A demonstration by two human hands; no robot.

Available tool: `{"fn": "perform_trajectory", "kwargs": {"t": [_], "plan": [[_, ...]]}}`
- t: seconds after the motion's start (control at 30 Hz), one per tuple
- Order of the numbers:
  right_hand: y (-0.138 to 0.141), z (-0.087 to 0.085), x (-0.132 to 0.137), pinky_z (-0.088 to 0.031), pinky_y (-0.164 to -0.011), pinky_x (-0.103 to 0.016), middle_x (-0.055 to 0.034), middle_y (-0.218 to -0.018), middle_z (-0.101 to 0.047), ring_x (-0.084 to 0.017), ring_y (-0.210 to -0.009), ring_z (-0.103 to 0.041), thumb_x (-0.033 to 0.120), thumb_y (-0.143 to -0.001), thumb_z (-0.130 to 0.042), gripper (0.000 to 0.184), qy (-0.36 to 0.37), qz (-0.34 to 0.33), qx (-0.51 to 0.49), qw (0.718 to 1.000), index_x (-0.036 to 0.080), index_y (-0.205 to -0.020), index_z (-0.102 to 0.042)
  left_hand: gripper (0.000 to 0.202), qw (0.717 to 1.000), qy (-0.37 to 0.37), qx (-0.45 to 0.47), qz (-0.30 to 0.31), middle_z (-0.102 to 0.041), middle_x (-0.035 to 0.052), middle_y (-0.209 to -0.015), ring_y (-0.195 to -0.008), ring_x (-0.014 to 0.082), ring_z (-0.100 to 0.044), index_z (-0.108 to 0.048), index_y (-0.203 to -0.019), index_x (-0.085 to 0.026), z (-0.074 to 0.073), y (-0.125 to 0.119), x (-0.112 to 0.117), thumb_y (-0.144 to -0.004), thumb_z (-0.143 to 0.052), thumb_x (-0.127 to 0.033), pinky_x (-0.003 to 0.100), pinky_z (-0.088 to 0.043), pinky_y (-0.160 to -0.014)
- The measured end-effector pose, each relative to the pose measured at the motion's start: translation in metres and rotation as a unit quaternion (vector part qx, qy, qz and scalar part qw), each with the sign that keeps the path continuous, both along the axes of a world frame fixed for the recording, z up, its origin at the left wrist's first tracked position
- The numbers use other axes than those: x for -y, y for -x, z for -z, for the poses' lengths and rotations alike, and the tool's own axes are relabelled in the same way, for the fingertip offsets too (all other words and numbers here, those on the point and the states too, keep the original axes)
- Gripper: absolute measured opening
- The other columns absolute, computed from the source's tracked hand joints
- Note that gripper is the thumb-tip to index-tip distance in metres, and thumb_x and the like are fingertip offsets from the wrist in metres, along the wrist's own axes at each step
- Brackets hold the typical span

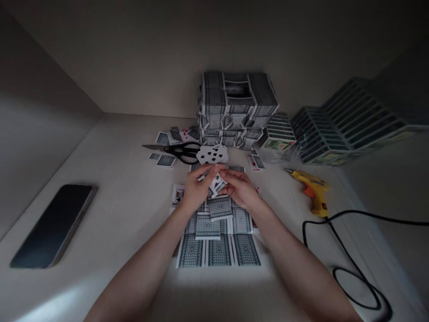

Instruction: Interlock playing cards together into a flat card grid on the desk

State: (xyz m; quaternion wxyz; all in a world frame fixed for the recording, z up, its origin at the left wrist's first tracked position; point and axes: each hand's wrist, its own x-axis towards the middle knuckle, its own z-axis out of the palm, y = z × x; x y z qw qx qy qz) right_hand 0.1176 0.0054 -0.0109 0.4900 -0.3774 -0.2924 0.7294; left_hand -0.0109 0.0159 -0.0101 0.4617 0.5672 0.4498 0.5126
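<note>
Between my left hand (198, 185) and my right hand (240, 188) is a playing card (217, 184) with black pips, bent or folded at its lower edge. The fingers of both hands are closed on it. Just below lie two folded cards (220, 208), patterned backs up, on a flat panel of cards (219, 251) laid edge to edge. A king card (178, 195) shows partly beside my left wrist. Beyond my fingertips lies a fanned pile of cards (212, 154), spades face up, partly over the handles of black scissors (182, 151).
A box-like stack built of cards (237, 107) stands against the wall. Right of it are packs of cards (278, 132) and larger stacked boxes (331, 129). A yellow glue gun (315, 190) with a black cord lies at right, a phone (53, 226) at left. Card scraps (166, 161) lie near the scissors.
</note>
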Motion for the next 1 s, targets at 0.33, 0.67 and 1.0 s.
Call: {"fn": "perform_trajectory", "kwargs": {"t": [0.33,0.67,1.0], "plan": [[0.004,0.009,-0.002,-0.051,-0.052,-0.024,0.0022,-0.06,-0.062,-0.01,-0.054,-0.054,0.038,-0.058,-0.078,0.026,0.001,0.044,0.045,0.998,0.018,-0.07,-0.069,0.018,0.975,-0.149,-0.142,-0.08,-0.068,0.0036,-0.078,-0.078,0.0158,-0.062,-0.071,-0.083,-0.019,0.006,0.001,0.0,-0.082,-0.058,-0.032,0.028,-0.047,-0.074],[0.004,0.01,-0.001,-0.047,-0.049,-0.023,0.0016,-0.061,-0.063,-0.01,-0.052,-0.053,0.041,-0.056,-0.079,0.03,-0.015,0.03,0.039,0.999,0.02,-0.074,-0.069,0.018,0.952,-0.227,-0.192,-0.073,-0.07,0.0046,-0.087,-0.083,0.0161,-0.062,-0.069,-0.093,-0.02,0.007,0.003,0.003,-0.085,-0.053,-0.023,0.029,-0.048,-0.077],[0.006,0.009,-0.003,-0.052,-0.051,-0.024,0.0053,-0.054,-0.057,-0.008,-0.047,-0.054,0.038,-0.059,-0.078,0.028,-0.004,0.017,0.015,1.0,0.018,-0.069,-0.061,0.022,0.97,-0.136,-0.157,-0.128,-0.071,0.0046,-0.087,-0.081,0.0161,-0.065,-0.068,-0.094,-0.018,0.007,0.003,0.004,-0.087,-0.051,-0.03,0.028,-0.049,-0.076]]}}
